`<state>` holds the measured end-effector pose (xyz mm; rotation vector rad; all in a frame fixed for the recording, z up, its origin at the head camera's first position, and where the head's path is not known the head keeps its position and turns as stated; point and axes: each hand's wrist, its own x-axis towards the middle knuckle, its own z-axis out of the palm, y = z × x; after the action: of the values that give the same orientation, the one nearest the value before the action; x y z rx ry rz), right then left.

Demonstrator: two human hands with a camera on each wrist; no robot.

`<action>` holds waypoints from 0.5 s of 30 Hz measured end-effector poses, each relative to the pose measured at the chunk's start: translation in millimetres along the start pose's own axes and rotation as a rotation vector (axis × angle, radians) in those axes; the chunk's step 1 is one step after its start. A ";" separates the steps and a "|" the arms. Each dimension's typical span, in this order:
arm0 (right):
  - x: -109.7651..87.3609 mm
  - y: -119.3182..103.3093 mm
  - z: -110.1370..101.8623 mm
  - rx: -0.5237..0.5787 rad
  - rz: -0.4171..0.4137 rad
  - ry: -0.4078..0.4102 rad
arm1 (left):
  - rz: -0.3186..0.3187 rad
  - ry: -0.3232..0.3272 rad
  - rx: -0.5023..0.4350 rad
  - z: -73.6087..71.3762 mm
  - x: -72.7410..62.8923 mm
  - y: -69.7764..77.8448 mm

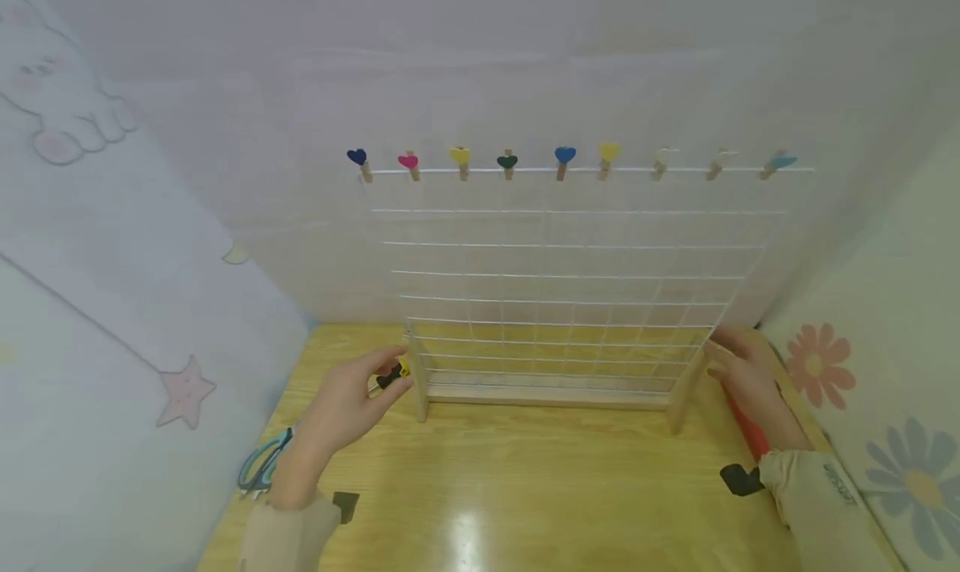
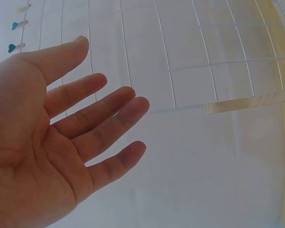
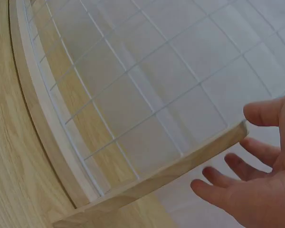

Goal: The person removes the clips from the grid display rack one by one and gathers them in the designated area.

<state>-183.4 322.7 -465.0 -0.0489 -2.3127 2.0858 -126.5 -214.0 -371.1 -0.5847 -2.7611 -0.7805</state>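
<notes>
A white wire grid (image 1: 570, 273) stands upright in a wooden base (image 1: 547, 395) with a short wooden post at each side. Heart-topped clothespins (image 1: 566, 157) in several colours line its top wire. Beside the left post (image 1: 418, 380) is my left hand (image 1: 351, 405); the left wrist view shows its fingers spread, loosely bent and holding nothing. My right hand (image 1: 750, 380) is at the right post (image 3: 180, 166). Its thumb lies by the post's upper end and its fingers are loosely bent along the outer side; whether they touch the wood I cannot tell.
Blue-handled scissors (image 1: 262, 464) lie at the table's left edge, partly behind my left forearm. A black and yellow object (image 1: 392, 376) shows past my left fingers. Something red (image 1: 748, 426) lies under my right wrist. Patterned cloth walls (image 1: 907, 305) enclose the wooden table (image 1: 525, 480).
</notes>
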 end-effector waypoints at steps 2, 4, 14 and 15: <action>2.3 9.7 -5.5 0.155 0.027 -0.074 | 0.009 -0.010 -0.008 -1.0 1.7 1.2; 3.5 17.1 -9.7 0.258 0.043 -0.122 | 0.009 -0.019 -0.023 -2.3 2.3 1.0; 12.5 28.6 -16.4 0.291 0.025 -0.197 | 0.004 -0.015 -0.041 -25.8 13.2 -0.8; 12.8 28.7 -16.7 0.289 0.018 -0.201 | 0.017 -0.005 -0.033 -29.1 15.9 -0.5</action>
<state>-195.4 342.8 -491.9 0.1537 -2.0850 2.5157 -138.2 -225.1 -342.2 -0.6166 -2.7483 -0.8235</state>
